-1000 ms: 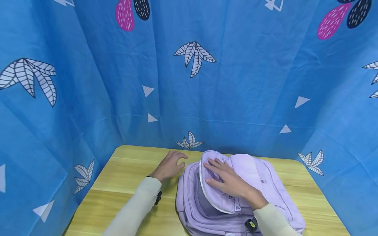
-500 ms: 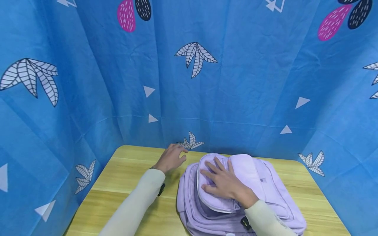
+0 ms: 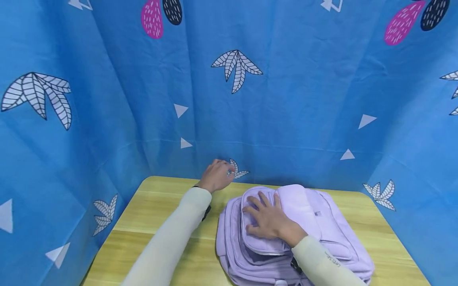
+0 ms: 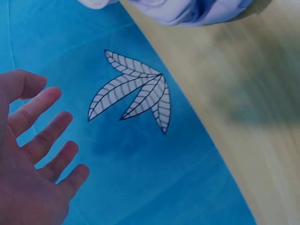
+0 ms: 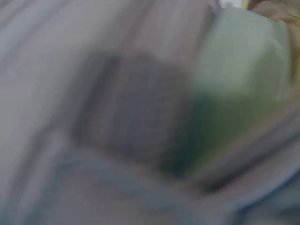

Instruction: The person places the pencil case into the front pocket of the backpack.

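Note:
A lavender backpack [image 3: 340,234] lies on the wooden table. On its left part, my right hand [image 3: 266,220] rests with fingers spread over the front pocket's flap [image 3: 247,238]. A dark gap shows under the flap's near edge. My left hand [image 3: 216,175] is raised beyond the backpack's far left side, its fingers loosely bent around nothing. In the left wrist view that same left hand [image 4: 42,150] has an empty palm, with a piece of the backpack [image 4: 187,11] at the top. The right wrist view is blurred: greyish fabric [image 5: 136,108] and a pale green patch [image 5: 239,56].
The wooden table [image 3: 143,222] shows to the left of the backpack and along its right side. A blue curtain [image 3: 304,99] with printed leaves and triangles hangs behind the table and on both sides.
My right hand has pressed the raised pocket flap down flatter. My left hand has risen away from the backpack toward the curtain, slightly to the right.

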Demonstrator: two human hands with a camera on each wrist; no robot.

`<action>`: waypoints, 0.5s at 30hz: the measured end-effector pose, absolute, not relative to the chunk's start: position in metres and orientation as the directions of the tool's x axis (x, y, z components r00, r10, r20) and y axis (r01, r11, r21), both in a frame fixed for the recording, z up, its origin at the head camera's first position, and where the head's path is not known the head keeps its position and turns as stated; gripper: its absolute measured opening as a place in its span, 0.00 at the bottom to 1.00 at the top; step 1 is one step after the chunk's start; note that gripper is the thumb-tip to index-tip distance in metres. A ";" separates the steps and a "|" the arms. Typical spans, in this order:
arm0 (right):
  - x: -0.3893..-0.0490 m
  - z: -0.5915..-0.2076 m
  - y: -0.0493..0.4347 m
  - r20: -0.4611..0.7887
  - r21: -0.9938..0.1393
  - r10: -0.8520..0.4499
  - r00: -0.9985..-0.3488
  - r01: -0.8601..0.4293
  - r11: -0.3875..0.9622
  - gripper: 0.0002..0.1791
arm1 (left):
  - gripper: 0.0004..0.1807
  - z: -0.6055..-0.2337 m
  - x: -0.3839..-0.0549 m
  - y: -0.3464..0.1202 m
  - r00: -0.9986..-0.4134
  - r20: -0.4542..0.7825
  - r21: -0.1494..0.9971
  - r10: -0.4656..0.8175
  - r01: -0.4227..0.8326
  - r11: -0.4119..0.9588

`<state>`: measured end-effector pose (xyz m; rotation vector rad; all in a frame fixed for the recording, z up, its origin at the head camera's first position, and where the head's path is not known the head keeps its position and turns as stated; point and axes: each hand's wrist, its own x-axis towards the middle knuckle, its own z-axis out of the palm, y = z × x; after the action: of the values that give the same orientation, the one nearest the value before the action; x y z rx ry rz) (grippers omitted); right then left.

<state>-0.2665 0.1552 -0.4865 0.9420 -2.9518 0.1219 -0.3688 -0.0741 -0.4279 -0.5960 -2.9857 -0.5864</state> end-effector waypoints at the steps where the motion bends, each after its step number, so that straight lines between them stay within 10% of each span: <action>1: -0.268 -0.483 0.154 0.058 -0.070 -0.574 -0.817 -0.577 0.814 0.29 | 0.19 -0.425 -0.371 -0.073 -0.925 0.113 0.350 0.363 0.379 0.856; 15: -0.333 -0.429 0.156 0.105 -0.293 -0.496 -0.862 -0.503 0.813 0.11 | 0.20 -0.394 -0.380 -0.053 -0.936 0.084 0.293 0.342 0.352 0.889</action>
<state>-0.3327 0.1558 -0.4287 0.8181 -2.9686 0.4893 -0.3796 -0.0534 -0.3941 -0.5557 -3.0241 -0.4775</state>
